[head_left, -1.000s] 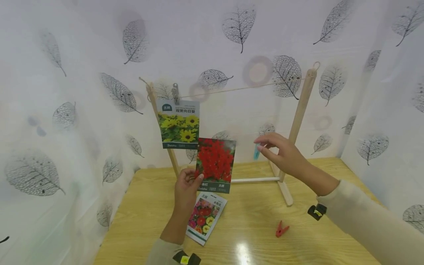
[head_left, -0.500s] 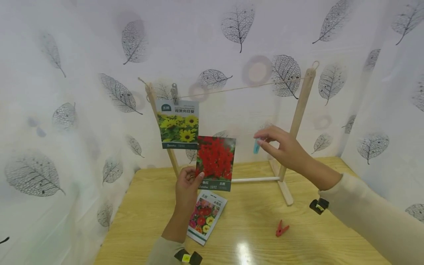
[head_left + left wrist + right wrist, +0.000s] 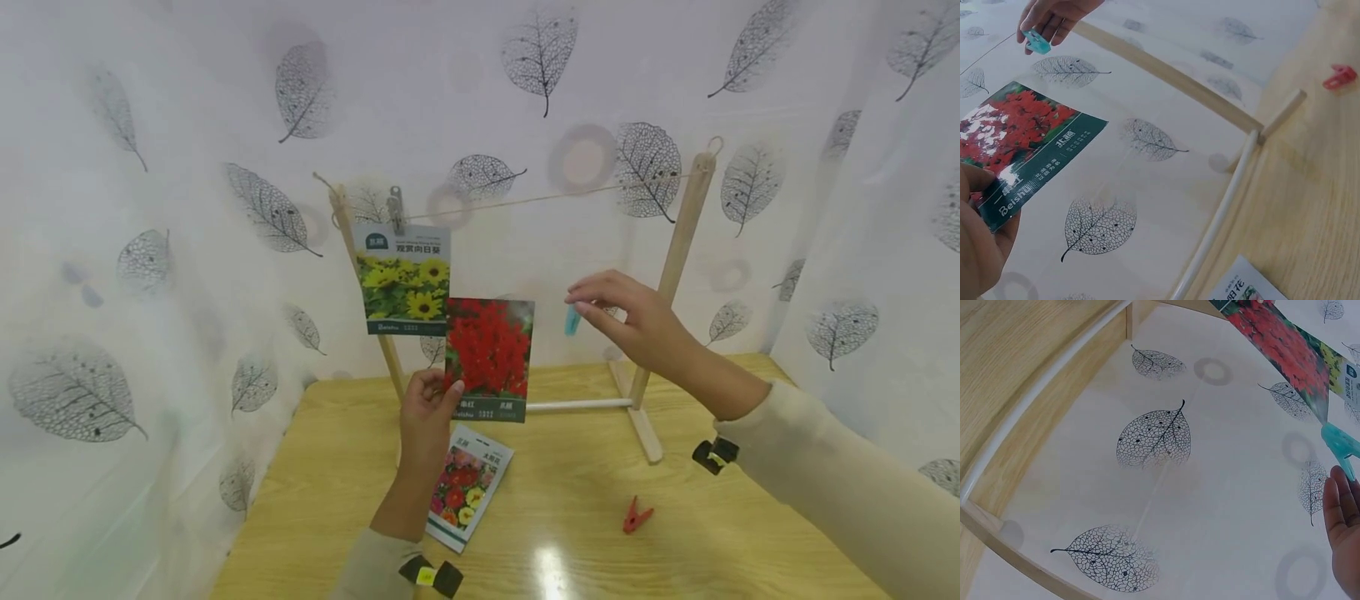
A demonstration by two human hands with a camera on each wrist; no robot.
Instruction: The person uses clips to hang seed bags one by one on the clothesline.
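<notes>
My left hand (image 3: 427, 417) pinches the lower left corner of a seed packet with red flowers (image 3: 489, 350), thumb in front, holding it upright below the string. To its right, my right hand (image 3: 637, 321) pinches a light blue clothespin (image 3: 572, 320) between thumb and fingers. The clothespin is apart from the packet in the head view. From the string (image 3: 540, 200) a yellow sunflower packet (image 3: 405, 283) hangs at the left, held by a grey clip (image 3: 396, 210). In the left wrist view the red packet (image 3: 1022, 144) is partly covered by my thumb.
A wooden frame with a right post (image 3: 686, 225) and a white bottom bar (image 3: 577, 406) stands on the table (image 3: 330, 467). Another flower packet (image 3: 468, 492) lies on the table under my left hand, and a red clothespin (image 3: 637, 515) lies to the right.
My left hand has raised the red-flower packet slightly. My right hand has moved up and a little left with the blue clothespin. The hanging packet stays put.
</notes>
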